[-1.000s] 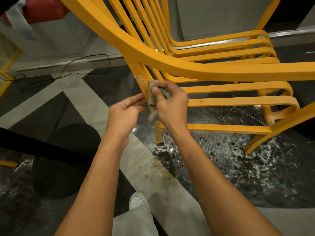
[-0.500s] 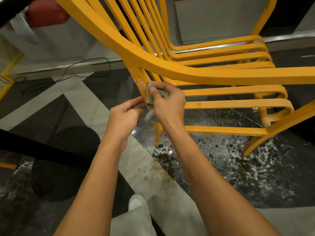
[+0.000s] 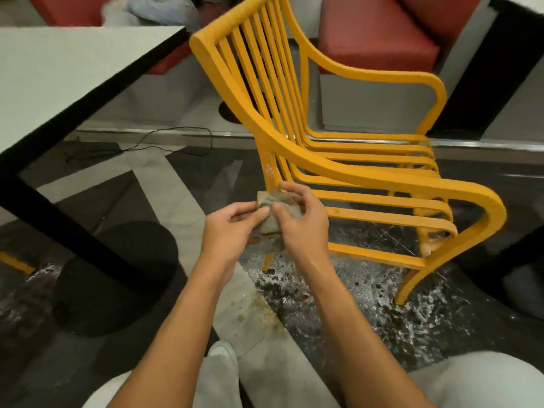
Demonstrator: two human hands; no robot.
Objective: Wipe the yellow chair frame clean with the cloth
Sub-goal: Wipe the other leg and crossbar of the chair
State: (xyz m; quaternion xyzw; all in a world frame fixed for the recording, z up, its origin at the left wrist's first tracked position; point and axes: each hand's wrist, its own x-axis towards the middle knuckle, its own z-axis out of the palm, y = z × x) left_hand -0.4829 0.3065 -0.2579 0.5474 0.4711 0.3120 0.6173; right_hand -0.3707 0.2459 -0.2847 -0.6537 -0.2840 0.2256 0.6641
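1. Left hand (image 3: 232, 228) and right hand (image 3: 303, 228) both pinch the bunched cloth (image 3: 272, 222), just in front of the rear leg (image 3: 270, 178) of the yellow chair frame (image 3: 368, 176). Can't tell if cloth and leg touch.
2. Chair stands on the floor (image 3: 164, 178), near the table (image 3: 59, 69) corner.
3. Risk: the whitish marks (image 3: 268, 168) above the cloth get skipped, or the wadded cloth smears grime.
4. Containers: none visible.

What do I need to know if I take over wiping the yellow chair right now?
Left hand pinches the cloth at its left edge.
Right hand grips the cloth from the right.
It is bunched between both hands, in front of the yellow chair's back leg; contact unclear.
Done: cannot tell.
Left: white specks on that leg above the cloth, then the remaining frame.
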